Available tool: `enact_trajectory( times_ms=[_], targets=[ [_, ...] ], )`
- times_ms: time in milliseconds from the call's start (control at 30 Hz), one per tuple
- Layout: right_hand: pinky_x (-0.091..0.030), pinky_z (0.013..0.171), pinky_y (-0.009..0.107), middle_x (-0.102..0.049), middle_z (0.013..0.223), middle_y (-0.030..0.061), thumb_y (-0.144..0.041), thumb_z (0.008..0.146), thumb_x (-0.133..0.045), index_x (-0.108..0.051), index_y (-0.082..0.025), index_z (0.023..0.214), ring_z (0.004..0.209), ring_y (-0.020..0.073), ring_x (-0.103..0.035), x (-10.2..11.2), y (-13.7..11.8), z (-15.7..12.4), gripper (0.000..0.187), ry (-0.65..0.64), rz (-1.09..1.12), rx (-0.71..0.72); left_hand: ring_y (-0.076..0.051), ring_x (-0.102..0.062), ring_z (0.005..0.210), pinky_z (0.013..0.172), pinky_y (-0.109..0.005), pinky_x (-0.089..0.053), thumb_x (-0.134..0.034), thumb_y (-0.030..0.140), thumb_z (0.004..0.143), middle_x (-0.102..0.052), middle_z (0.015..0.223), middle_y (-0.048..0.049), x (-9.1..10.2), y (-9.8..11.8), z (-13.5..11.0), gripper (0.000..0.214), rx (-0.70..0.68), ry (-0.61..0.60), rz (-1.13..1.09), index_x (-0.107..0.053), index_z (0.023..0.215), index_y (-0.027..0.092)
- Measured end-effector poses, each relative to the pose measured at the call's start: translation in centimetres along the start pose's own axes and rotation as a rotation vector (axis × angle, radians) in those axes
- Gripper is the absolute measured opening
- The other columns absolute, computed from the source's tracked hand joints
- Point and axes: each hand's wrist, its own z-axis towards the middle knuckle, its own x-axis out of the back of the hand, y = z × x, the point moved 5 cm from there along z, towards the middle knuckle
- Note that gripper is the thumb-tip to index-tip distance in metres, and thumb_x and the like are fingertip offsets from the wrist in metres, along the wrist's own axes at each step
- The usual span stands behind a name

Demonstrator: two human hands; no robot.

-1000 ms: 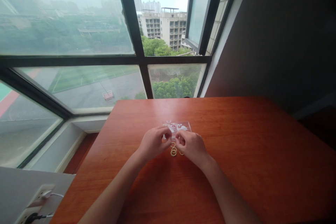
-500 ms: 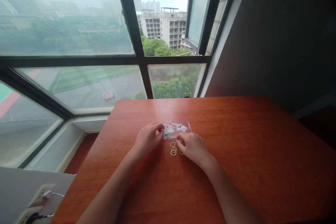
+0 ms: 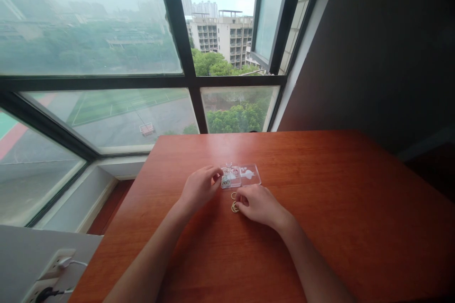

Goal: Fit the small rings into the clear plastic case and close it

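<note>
A small clear plastic box lies on the wooden table with its lid folded open to the right. Pale and greenish rings fill its left compartments. The fingers of my left hand close on the box's left edge. Below the box lie several loose yellowish rings, partly overlapping. My right hand is curled beside them, thumb and fingertips pinched at the right edge of one ring. These fingertips cover part of the loose rings.
The reddish-brown wooden table reaches to the window frame. At the lower left, plugs sit in wall sockets. A dark wall rises at the right.
My right hand has moved slightly left and toward me, from the box's lower edge to the loose rings, uncovering the lid's lower edge. My left hand stays at the box.
</note>
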Motion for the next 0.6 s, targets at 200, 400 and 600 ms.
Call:
enact_trajectory(
  times_ms=[200, 400, 600],
  targets=[
    [-0.029, 0.056, 0.021, -0.068, 0.071, -0.0029, -0.017, 0.078, -0.06, -0.067, -0.023, 0.076, 0.064, 0.0111, -0.058, 0.11, -0.2, -0.05, 0.009, -0.011, -0.008, -0.001, -0.017, -0.062, 0.068, 0.059, -0.023, -0.034, -0.053, 0.022, 0.082, -0.07, 0.079, -0.0025, -0.44, 0.23, -0.09, 0.018, 0.019, -0.082, 0.109, -0.067, 0.093, 0.025],
    [-0.03, 0.057, 0.021, -0.068, 0.071, -0.0022, -0.018, 0.079, -0.06, -0.067, -0.022, 0.075, 0.065, 0.0116, -0.058, 0.01, -0.26, -0.01, 0.009, -0.02, -0.01, 0.017, -0.019, -0.063, 0.07, 0.059, -0.024, -0.032, -0.053, 0.025, 0.084, -0.071, 0.079, -0.0042, -0.62, 0.62, -0.19, 0.018, 0.024, -0.135, 0.144, -0.069, 0.092, 0.026],
    [-0.029, 0.056, 0.021, -0.068, 0.072, -0.0023, -0.018, 0.079, -0.059, -0.068, -0.022, 0.081, 0.064, 0.0115, -0.058, 0.11, 0.12, 0.15, 0.009, 0.001, 0.012, -0.035, -0.018, -0.062, 0.067, 0.057, -0.024, -0.03, -0.055, 0.024, 0.082, -0.07, 0.075, -0.0037, -0.57, 0.65, -0.24, 0.013, 0.03, -0.141, 0.093, -0.068, 0.086, 0.025]
  ],
)
